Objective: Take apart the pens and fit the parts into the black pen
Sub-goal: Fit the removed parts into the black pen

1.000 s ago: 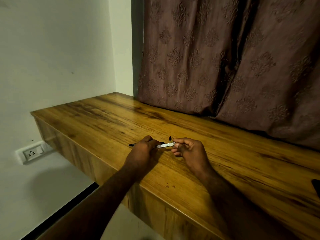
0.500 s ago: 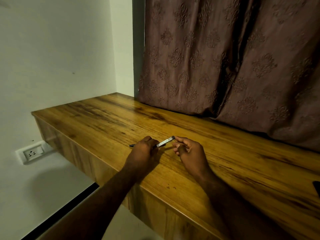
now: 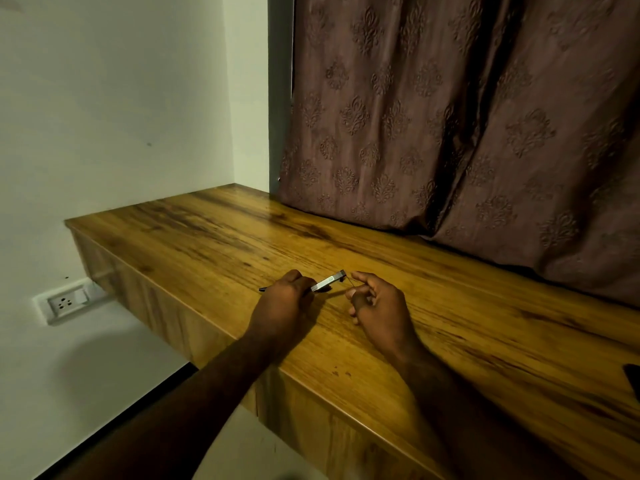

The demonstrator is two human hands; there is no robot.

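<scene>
My left hand [image 3: 281, 301] is closed around a silver pen barrel [image 3: 327, 282]. The barrel's right end sticks out of my fist and tilts upward, with a small dark piece at its tip. A dark pointed end [image 3: 263, 289] shows at the left of my fist, low over the wooden table [image 3: 214, 237]. My right hand [image 3: 379, 308] is just right of the barrel's end. Its thumb and forefinger are pinched on a thin, wire-like pen part [image 3: 351, 280] that reaches toward the barrel. The part is too small to identify. No separate black pen is visible.
A brown patterned curtain [image 3: 450, 116] hangs along the table's far edge. A black object [image 3: 633, 380] is cut off at the right border. A white wall socket [image 3: 64, 303] sits below the table's left end. The table's front edge runs under my forearms.
The barrel's right end has tilted upward. The small dark piece that lay on the table a second ago is now at the barrel's tip. My right hand has drawn back slightly to the right.
</scene>
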